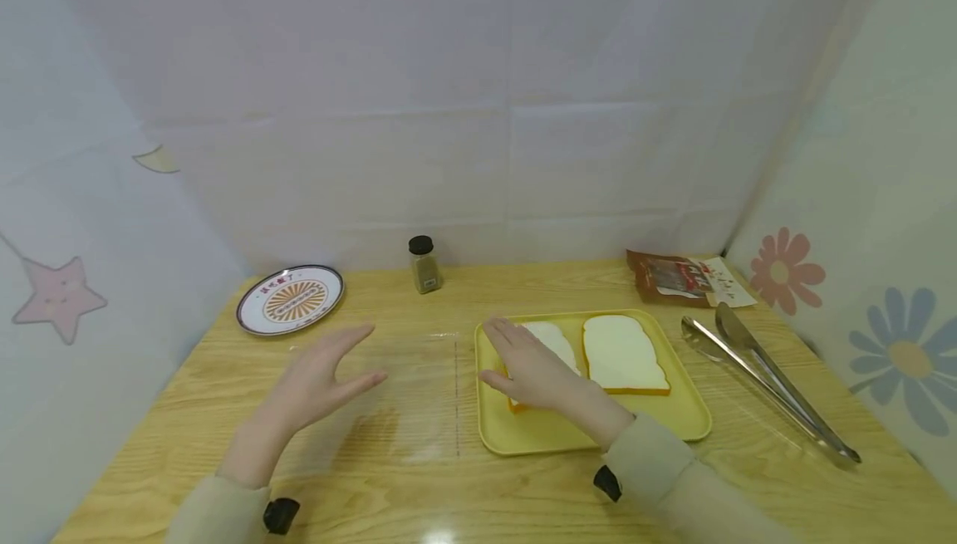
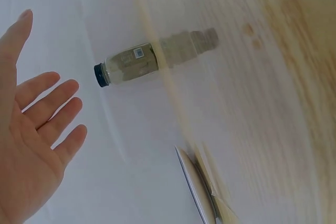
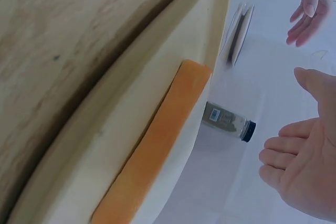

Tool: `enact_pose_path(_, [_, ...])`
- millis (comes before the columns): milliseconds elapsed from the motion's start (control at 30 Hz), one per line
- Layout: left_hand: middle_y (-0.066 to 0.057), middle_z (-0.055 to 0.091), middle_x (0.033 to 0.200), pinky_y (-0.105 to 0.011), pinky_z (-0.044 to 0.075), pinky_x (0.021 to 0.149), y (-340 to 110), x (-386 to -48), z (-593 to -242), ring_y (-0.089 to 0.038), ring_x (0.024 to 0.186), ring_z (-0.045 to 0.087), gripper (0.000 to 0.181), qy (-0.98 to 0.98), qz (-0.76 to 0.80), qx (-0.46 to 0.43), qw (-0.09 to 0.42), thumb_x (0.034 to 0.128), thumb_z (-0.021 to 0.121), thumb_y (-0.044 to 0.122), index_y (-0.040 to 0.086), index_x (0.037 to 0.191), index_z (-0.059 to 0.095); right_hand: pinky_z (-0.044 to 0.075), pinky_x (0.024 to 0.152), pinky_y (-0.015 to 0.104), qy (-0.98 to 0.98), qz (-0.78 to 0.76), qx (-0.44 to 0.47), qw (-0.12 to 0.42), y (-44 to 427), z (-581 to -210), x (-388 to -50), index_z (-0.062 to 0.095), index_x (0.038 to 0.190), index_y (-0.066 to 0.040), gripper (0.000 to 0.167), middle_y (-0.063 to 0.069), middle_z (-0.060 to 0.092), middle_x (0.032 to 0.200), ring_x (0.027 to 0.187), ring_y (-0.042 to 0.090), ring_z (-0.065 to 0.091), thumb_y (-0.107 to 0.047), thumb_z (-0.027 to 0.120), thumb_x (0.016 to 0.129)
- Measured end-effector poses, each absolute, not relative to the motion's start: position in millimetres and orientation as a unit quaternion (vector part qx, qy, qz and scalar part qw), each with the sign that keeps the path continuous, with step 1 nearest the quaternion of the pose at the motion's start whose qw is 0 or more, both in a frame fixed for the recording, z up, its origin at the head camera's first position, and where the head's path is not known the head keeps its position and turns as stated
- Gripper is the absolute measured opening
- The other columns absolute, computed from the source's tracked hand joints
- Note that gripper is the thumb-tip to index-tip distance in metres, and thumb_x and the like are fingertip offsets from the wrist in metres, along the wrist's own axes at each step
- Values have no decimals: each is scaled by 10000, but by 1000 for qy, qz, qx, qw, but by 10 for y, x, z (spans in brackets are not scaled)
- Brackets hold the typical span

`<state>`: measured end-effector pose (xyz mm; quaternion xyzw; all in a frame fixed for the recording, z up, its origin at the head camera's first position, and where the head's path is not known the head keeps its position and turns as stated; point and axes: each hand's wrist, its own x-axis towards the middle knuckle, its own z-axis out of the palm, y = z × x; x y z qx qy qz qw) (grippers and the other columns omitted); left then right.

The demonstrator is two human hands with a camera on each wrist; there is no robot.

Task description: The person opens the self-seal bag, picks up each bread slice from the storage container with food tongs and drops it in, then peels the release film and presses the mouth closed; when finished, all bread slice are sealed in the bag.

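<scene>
Two bread slices (image 1: pixel 625 353) already lie on the yellow tray (image 1: pixel 534 438)! The left hand (image 1: pixel 310 382) hovers, fingers spread; the right hand (image 1: pixel 531 370), fingers together, thumb apart, hangs over them, gripping nothing. Tongs (image 1: pixel 785 381) lie unused, the bottle (image 1: pixel 426 272) capped.

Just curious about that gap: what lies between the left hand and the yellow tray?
In the head view, a clear sheet, then a narrow strip of bare wooden table, lie between the left hand and the yellow tray.
</scene>
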<state>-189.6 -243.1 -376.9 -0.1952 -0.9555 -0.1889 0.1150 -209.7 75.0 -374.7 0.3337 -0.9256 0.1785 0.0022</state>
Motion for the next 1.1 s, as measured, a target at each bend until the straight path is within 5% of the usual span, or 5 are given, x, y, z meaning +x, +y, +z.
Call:
enact_pose_path(467, [-133, 552, 1341, -526, 449, 997, -2422, -1917, -3938, -357, 1214, 529, 716, -959, -217, -183, -18, 839, 628, 538, 49, 1346, 499, 205, 1192, 447, -926, 63, 364, -83, 361, -3861, -2042, 244, 1481, -26, 655, 135, 242, 1550, 1441, 271, 222, -426, 421, 994])
enact_pose_path(567, [-156, 564, 1319, -459, 516, 882, -2385, -1922, -3965, -296, 936, 645, 688, -957, -216, -190, -27, 838, 670, 456, 29, 1347, 489, 213, 1192, 434, -925, 38, 368, -84, 312, -3889, -2036, 253, 1481, -40, 614, 125, 252, 1548, 1438, 266, 233, -405, 393, 1008])
enact_pose_path(700, [-171, 590, 1278, -433, 530, 846, -2342, -1921, -4005, -196, 746, 609, 622, -958, -200, -203, -32, 833, 704, 358, 3, 1310, 520, 209, 1196, 413, -924, 13, 369, -98, 251, -3912, -2023, 258, 1484, -66, 572, 107, 256, 1549, 1443, 241, 224, -385, 362, 1020])
enact_pose_path(933, [-221, 625, 1190, -487, 503, 930, -2298, -1892, -4055, -355, 1016, 634, 572, -954, -174, -244, -20, 784, 755, 245, -62, 1224, 557, 206, 1200, 384, -924, -26, 358, -132, 160, -3939, -2000, 260, 1490, -110, 531, 54, 245, 1559, 1450, 184, 206, -363, 335, 1029])
enact_pose_path(1100, [-171, 671, 1094, -452, 540, 865, -2279, -1900, -4082, -324, 970, 655, 463, -953, -146, -265, -11, 769, 770, 231, -10, 1133, 615, 194, 1204, 367, -925, -54, 349, -139, 108, -3955, -1991, 239, 1498, -126, 548, 37, 215, 1569, 1456, 171, 185, -381, 343, 1024])
